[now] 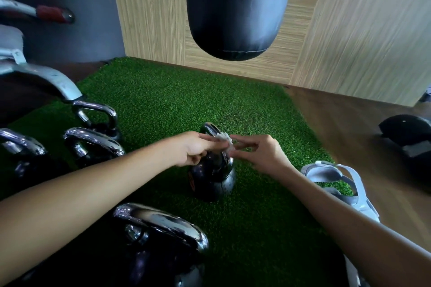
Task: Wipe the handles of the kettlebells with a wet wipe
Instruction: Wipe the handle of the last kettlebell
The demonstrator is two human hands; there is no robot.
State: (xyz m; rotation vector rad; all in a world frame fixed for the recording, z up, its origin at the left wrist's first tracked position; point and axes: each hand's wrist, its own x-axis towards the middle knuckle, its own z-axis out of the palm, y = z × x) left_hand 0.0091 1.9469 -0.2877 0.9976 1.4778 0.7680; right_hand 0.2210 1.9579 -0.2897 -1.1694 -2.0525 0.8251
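Kettlebell (211, 177) is sitting on the turf (163, 100), likely heavy enough to stay put. Left hand (198, 147) is pinching the limp, thin wet wipe (224, 138) against its slick chrome handle (210, 128); right hand (256, 151) is reaching the wipe's edge with half-curled fingers, grip unclear.

We see the left forearm (93, 193) and right forearm (349, 223) bare as far as our view reaches — and the left hand (196, 147) and right hand (261, 154) likewise bare.

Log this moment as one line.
left hand: pinches wet wipe | right hand: at wipe's edge, grip unclear | wet wipe: on kettlebell handle
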